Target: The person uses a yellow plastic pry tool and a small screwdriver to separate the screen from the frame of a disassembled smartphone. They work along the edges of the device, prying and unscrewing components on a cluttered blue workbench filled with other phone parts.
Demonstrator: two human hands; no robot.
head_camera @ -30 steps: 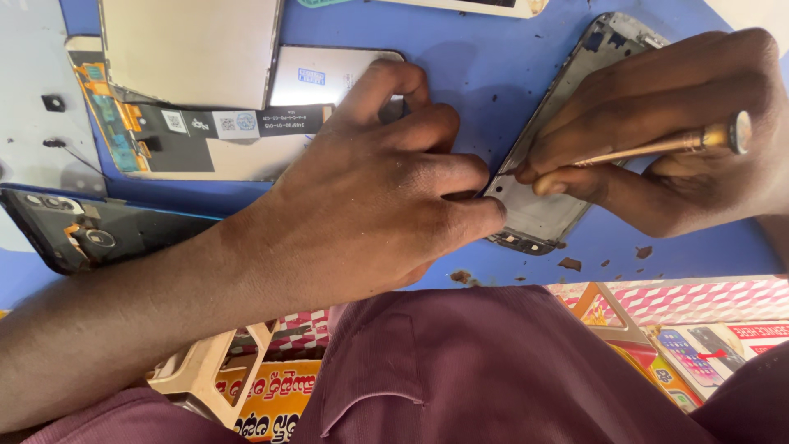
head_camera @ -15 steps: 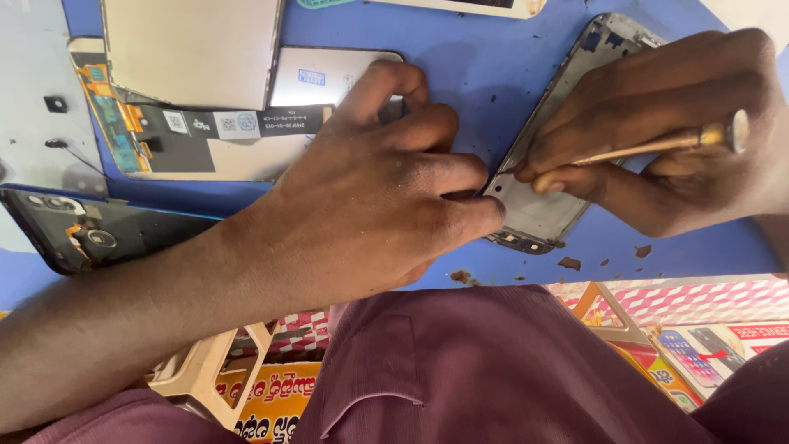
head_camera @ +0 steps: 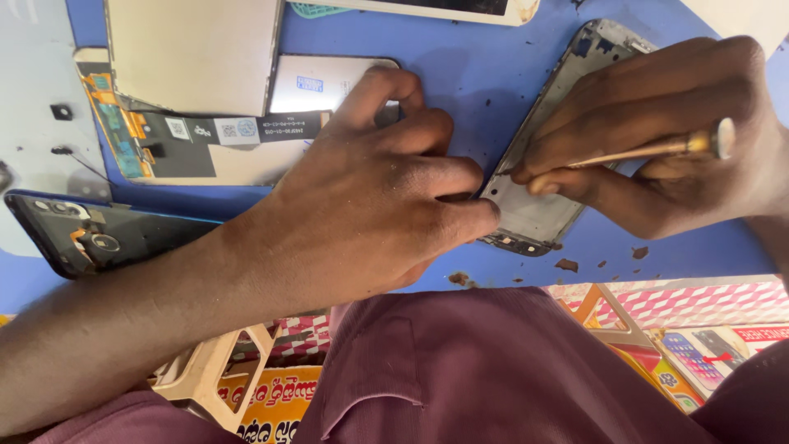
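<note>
A grey metal phone frame (head_camera: pixel 538 210) lies tilted on the blue work surface (head_camera: pixel 477 74). My left hand (head_camera: pixel 386 205) rests over its left edge, fingertips pressing the frame down. My right hand (head_camera: pixel 657 131) covers the frame's upper part and grips a thin brass-coloured screwdriver (head_camera: pixel 649 150), whose tip is hidden between the fingers at the frame's left rim. The frame's middle is hidden under both hands.
A detached display panel with a black flex strip (head_camera: pixel 214 131) lies at the upper left. A dark phone back with camera lenses (head_camera: pixel 99 234) sits at the left edge. A white phone (head_camera: pixel 444 8) lies along the top. Small dark debris (head_camera: pixel 567 265) dots the mat. Maroon trousers (head_camera: pixel 493 370) fill the foreground.
</note>
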